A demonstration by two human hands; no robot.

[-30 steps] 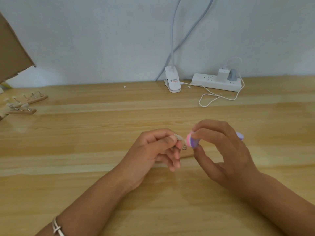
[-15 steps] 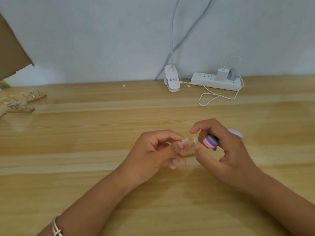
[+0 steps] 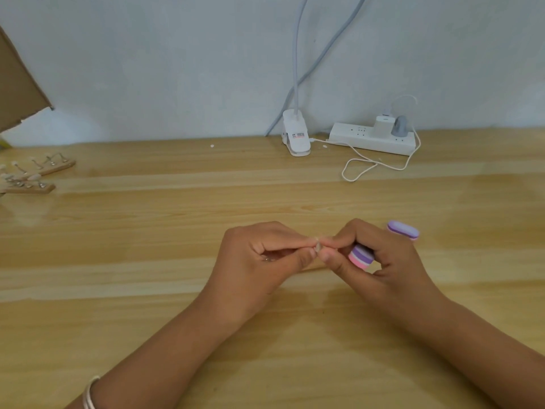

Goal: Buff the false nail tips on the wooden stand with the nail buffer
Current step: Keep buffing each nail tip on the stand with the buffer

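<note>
My left hand (image 3: 259, 258) and my right hand (image 3: 380, 261) meet over the middle of the wooden table (image 3: 147, 290). Between the fingertips of both hands sits a small pale false nail tip (image 3: 318, 247); both hands pinch it. The pink, purple and white nail buffer (image 3: 361, 256) is tucked in my right palm under curled fingers, and its far purple end (image 3: 403, 230) sticks out behind the hand. The wooden stand is mostly hidden under my hands.
Two other wooden stands (image 3: 44, 169) with nail tips on wire clips lie at the far left. A white clip lamp base (image 3: 296, 134) and a white power strip (image 3: 373, 137) with a looped cable sit by the wall. A cardboard sheet (image 3: 17, 93) leans at upper left.
The buffer left the nail tip and slid back into my right palm. My right fingertips moved left and closed on the nail tip beside my left fingertips.
</note>
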